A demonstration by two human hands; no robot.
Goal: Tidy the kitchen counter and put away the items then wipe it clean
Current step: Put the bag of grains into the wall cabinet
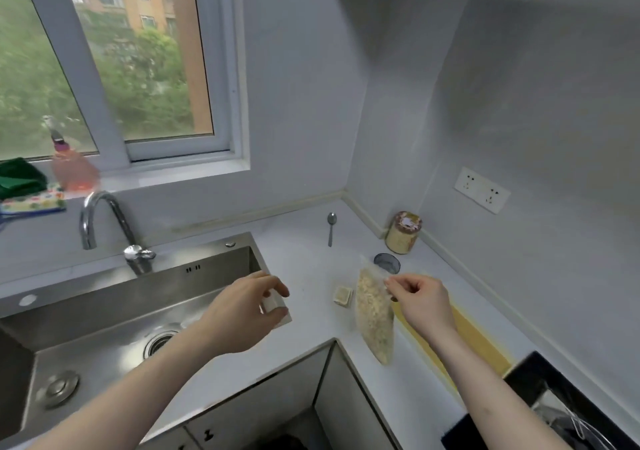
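My right hand pinches the top edge of a clear bag of oats, which hangs above the white counter. My left hand hovers over the sink's right corner with its fingers curled round a small white object; what that object is I cannot tell. A small beige packet lies on the counter just left of the bag. Behind it stand an empty glass and a round tin jar in the corner. A metal spoon lies near the back wall.
The steel sink with its faucet fills the left side. A soap bottle, a green cloth and a patterned sponge sit on the window sill. A yellow strip and a black hob lie right. A wall socket is above.
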